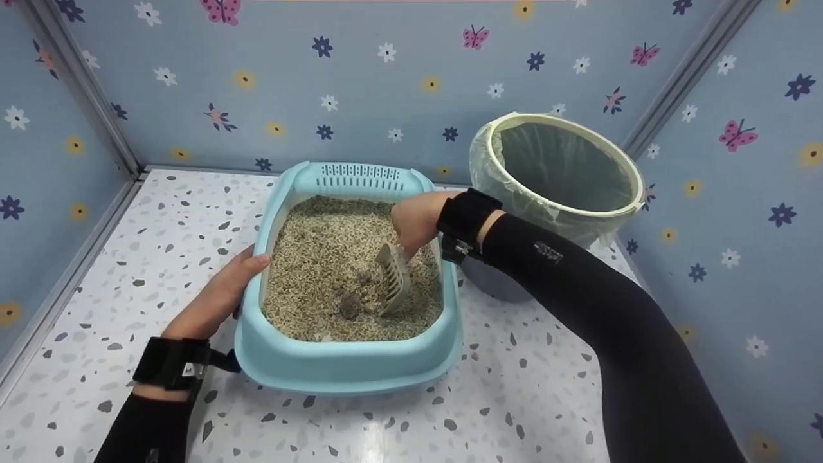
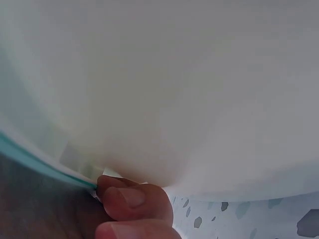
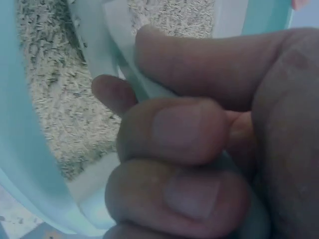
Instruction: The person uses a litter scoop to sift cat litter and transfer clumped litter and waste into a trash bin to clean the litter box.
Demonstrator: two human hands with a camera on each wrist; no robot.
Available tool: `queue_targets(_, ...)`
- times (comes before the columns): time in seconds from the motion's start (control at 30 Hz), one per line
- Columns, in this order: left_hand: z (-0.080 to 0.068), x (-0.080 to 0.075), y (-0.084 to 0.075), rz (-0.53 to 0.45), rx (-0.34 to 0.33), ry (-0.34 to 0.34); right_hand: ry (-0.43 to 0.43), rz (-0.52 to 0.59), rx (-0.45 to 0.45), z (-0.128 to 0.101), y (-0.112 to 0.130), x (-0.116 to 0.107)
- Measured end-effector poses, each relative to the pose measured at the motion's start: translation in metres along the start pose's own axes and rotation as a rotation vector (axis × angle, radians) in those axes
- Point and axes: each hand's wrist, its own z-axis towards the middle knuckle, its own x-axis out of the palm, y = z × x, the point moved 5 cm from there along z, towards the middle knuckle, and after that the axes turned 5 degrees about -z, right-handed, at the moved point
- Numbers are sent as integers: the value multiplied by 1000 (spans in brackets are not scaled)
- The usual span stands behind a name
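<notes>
A light blue cat litter box (image 1: 347, 363) holds grainy beige litter (image 1: 321, 244). My right hand (image 1: 418, 218) is over its right side, gripping a pale slotted litter scoop (image 1: 397, 283) whose blade is tilted on edge, its lower end in the litter. In the right wrist view, curled fingers (image 3: 177, 132) wrap the scoop's handle (image 3: 149, 87). Just left of the blade lies a dark clump (image 1: 350, 306), with smaller lumps around it. My left hand (image 1: 222, 292) holds the box's left rim, thumb on top; fingertips (image 2: 132, 199) curl beneath the edge in the left wrist view.
Behind my right forearm, a bin (image 1: 505, 276) lined with a translucent bag (image 1: 482, 167) stands right of the box, held by a cream ring (image 1: 633, 186). Flower-patterned walls (image 1: 386, 96) enclose the speckled white surface (image 1: 527, 405) at the back and both sides.
</notes>
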Motion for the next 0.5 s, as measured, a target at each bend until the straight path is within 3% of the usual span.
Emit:
queue_targets(0.33, 0, 0, -3, 12, 1, 8, -97, -157, 40, -21, 15, -16)
queue_targets(0.5, 0, 0, -1, 12, -7, 4, -76, -150, 114, -27, 10, -20)
